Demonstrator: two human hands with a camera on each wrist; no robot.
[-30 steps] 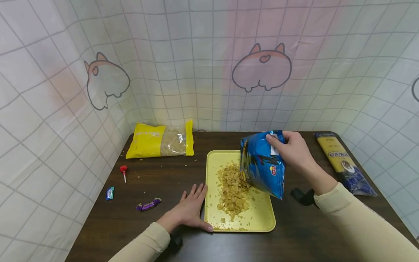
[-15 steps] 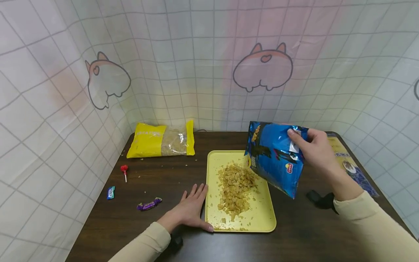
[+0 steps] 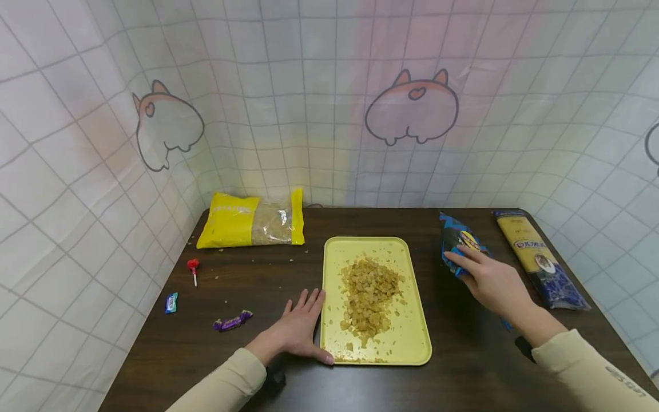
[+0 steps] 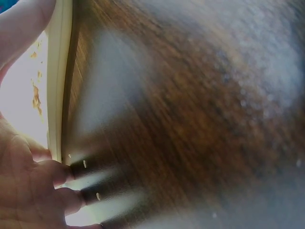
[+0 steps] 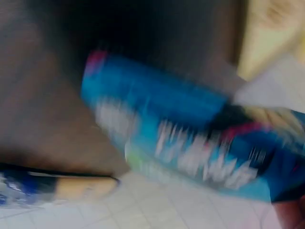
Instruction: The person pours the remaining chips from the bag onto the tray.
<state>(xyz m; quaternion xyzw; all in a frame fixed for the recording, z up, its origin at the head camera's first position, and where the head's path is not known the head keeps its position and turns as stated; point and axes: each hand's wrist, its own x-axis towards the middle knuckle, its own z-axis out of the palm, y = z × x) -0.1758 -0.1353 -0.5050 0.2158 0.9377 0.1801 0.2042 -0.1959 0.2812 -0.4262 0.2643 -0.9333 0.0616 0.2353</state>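
My left hand lies with spread fingers against the left edge of a yellow tray, the thumb at its front corner. A heap of crushed potato chips covers the tray's middle. To the right of the tray, my right hand holds a blue chip bag low over the table, its fingers across the bag's front. The right wrist view shows the blue bag blurred. In the left wrist view the tray rim runs between thumb and fingers.
A yellow bag with a clear window lies at the back left. On the left are a red lollipop, a small blue wrapped sweet and a purple-wrapped candy. A pasta packet lies along the right edge.
My right hand has carried the blue chip bag from over the tray to the right and lowered it, and the bag has turned. The left hand stays at the tray's edge.
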